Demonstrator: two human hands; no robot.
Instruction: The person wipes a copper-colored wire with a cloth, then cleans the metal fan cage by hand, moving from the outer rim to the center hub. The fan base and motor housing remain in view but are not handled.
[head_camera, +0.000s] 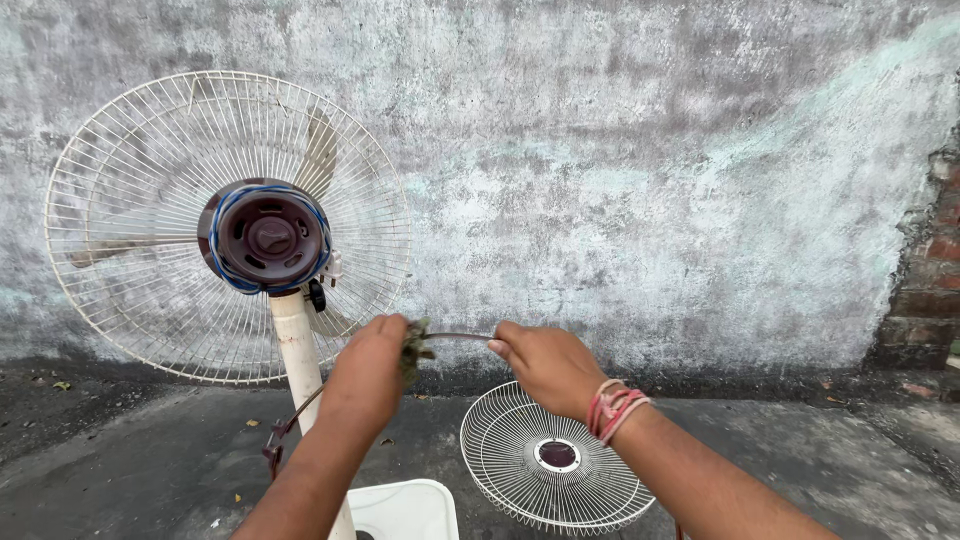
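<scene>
head view, left hand gripping frayed rag, right hand pinching thin cord, round wire grille

Dark concrete floor: loose fan grille, white fan base.

Light: bright, soft daylight all over.
Shadows: a faint one on the wall behind the fan.
Sharpness: clear, nothing blurry.
Glare: very little.
</scene>
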